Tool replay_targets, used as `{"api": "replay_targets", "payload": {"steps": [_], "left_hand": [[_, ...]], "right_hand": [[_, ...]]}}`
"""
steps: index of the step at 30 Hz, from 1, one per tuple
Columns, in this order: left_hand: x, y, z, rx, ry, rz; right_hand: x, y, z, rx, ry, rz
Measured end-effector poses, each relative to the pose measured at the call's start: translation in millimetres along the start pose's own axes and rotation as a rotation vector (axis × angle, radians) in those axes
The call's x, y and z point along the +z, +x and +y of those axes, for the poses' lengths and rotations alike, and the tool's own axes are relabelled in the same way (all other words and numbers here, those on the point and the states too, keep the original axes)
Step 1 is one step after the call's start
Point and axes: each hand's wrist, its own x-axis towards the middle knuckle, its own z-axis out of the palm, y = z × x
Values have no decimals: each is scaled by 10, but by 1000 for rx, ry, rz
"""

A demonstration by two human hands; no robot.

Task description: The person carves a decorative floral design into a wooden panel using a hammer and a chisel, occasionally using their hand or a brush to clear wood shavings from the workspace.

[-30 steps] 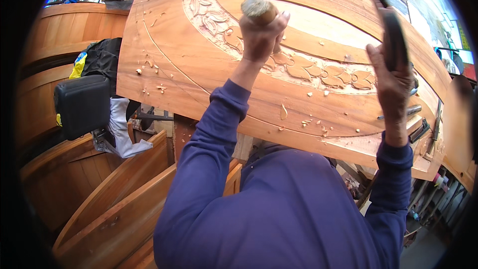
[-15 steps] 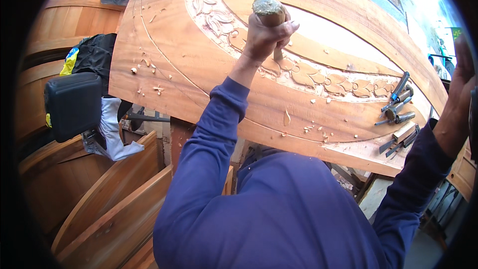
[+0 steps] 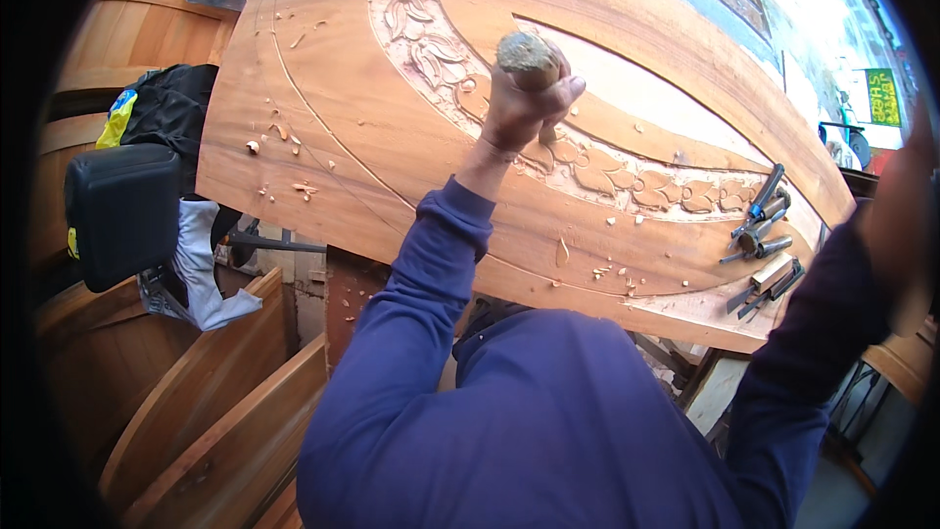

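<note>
My left hand (image 3: 521,116) is wrapped round the thick wooden handle of a carving chisel (image 3: 528,57), whose top end is frayed and pale. The chisel stands roughly upright on the wooden panel (image 3: 343,88); its blade is mostly hidden below my fist. It meets the carved band of leaves and flowers (image 3: 592,171) that curves across the panel. My right hand (image 3: 899,220) is raised at the far right, smeared by motion and partly cut off by the dark rim. Its fingers and anything in them cannot be made out.
Several carving chisels (image 3: 766,225) lie bunched on the panel's right end. Wood chips (image 3: 305,190) are scattered over the panel. At left stand a black padded case-like object (image 3: 122,211) and a white cloth (image 3: 201,269). Curved wooden boards (image 3: 196,397) lean below.
The whole view has shifted a little, with the panel's ends appearing farther left. My right hand has moved and become more blurred. My left hand keeps its grip on the chisel.
</note>
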Motion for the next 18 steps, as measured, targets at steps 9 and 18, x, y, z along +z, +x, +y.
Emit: {"api": "replay_targets", "payload": {"steps": [9, 18], "left_hand": [[-126, -113, 18, -58, 122, 11], [-523, -218, -179, 185, -247, 153]], "right_hand": [[769, -264, -734, 181, 563, -276], [749, -1366, -628, 389, 562, -296]]}}
